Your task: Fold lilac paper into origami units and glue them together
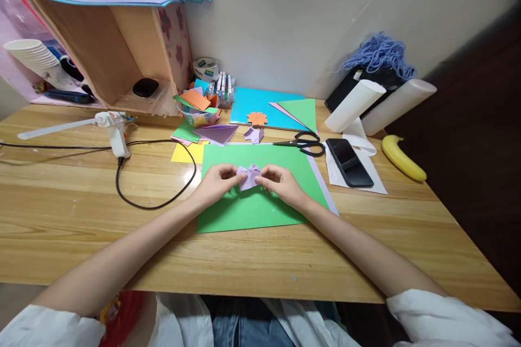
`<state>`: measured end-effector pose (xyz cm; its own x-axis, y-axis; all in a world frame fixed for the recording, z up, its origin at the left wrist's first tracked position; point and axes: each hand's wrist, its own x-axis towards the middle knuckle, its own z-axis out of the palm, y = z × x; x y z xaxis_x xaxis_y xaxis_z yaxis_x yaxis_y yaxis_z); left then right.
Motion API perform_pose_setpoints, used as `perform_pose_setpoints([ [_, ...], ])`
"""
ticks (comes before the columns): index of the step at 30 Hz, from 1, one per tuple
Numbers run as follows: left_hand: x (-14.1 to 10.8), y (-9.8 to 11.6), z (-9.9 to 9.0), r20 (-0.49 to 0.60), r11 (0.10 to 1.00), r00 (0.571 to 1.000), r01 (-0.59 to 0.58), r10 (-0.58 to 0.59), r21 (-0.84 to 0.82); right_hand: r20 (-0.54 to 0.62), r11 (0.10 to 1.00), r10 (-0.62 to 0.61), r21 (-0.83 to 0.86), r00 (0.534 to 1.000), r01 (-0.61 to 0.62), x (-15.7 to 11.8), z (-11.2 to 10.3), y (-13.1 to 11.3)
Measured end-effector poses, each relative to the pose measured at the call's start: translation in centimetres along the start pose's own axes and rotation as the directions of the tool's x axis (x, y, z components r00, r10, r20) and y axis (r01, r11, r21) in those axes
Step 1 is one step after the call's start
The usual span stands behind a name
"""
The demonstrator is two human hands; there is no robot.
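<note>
A small folded piece of purple paper (249, 180) is held between my two hands, just above a green sheet (252, 211). My left hand (220, 180) pinches its left side between thumb and fingers. On the right side, my right hand (280, 181) has a like pinch on it. Behind my hands lies another small folded purple paper piece (254, 135). An orange flower-shaped paper cutout (257, 118) rests farther back at the edge of a blue sheet (252, 100). Black-handled scissors (303, 143) lie closed-bladed or nearly so at the green sheet's far right corner.
A hot glue gun (116, 130) with its looping black cord stands on the left. A bowl of paper scraps (199, 114) sits behind it. To the right are a phone (349, 162), a banana (402, 158) and white paper rolls (356, 104). An open box (109, 54) occupies the back left.
</note>
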<state>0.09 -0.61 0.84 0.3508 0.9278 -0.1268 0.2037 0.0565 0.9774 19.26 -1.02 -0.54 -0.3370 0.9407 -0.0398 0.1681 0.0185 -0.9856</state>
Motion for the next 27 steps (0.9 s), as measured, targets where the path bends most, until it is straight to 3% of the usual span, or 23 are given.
perform_pose_setpoints([
  [7, -0.04, 0.19, 0.39, -0.064, 0.997, 0.997, -0.046, 0.042, -0.056, 0.077, 1.000, 0.007, -0.028, 0.997, -0.005, 0.09, 0.06, 0.19],
  [27, -0.34, -0.03, 0.84, -0.053, 0.998, 0.998, -0.031, 0.028, -0.052, 0.014, 0.998, 0.031, -0.055, 0.999, -0.031, 0.03, 0.27, 0.56],
])
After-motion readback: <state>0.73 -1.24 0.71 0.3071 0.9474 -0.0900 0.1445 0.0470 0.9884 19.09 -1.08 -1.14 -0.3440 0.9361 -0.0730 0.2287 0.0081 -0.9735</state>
